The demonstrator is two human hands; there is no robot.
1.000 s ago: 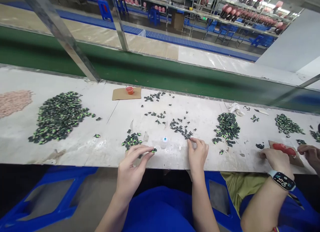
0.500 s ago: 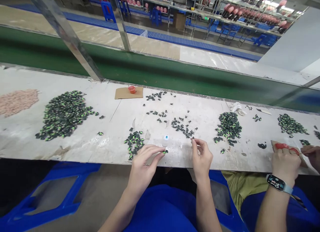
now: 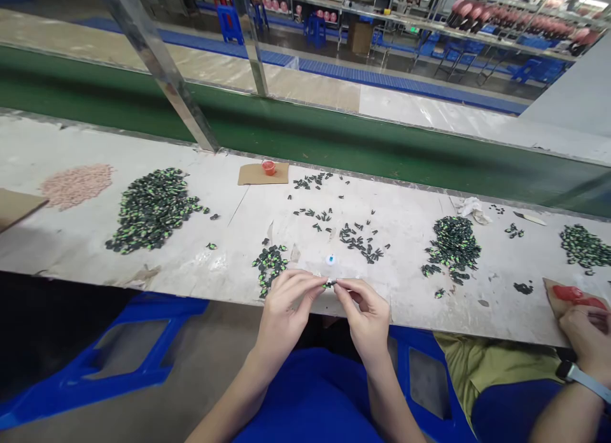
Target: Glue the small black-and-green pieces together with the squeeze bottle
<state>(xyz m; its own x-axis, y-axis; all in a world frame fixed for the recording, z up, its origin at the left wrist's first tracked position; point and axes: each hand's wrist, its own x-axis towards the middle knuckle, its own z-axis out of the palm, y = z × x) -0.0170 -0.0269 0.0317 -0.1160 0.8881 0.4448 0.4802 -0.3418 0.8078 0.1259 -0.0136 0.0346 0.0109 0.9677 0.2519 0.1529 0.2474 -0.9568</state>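
Observation:
My left hand [image 3: 289,305] pinches a small black-and-green part [image 3: 327,284] at the table's near edge. The fingertips of my right hand [image 3: 365,309] meet it from the other side, closed on a small black piece [image 3: 333,282]. Just beyond my fingers lies a small white disc with a blue centre [image 3: 331,260]. A small pile of black-and-green parts [image 3: 270,263] is beside my left hand, partly covered by it. Loose black pieces [image 3: 358,241] are scattered beyond my right hand.
A large black-and-green pile [image 3: 155,207] and pink pieces [image 3: 79,183] lie left. A red cup [image 3: 268,168] stands on cardboard [image 3: 251,174]. Another pile [image 3: 453,242] lies right, near a co-worker's hand [image 3: 589,335] by red material [image 3: 568,293].
My right hand has moved left from the loose black pieces to meet my left hand at the small part. The view has shifted, and cardboard now shows at the far left.

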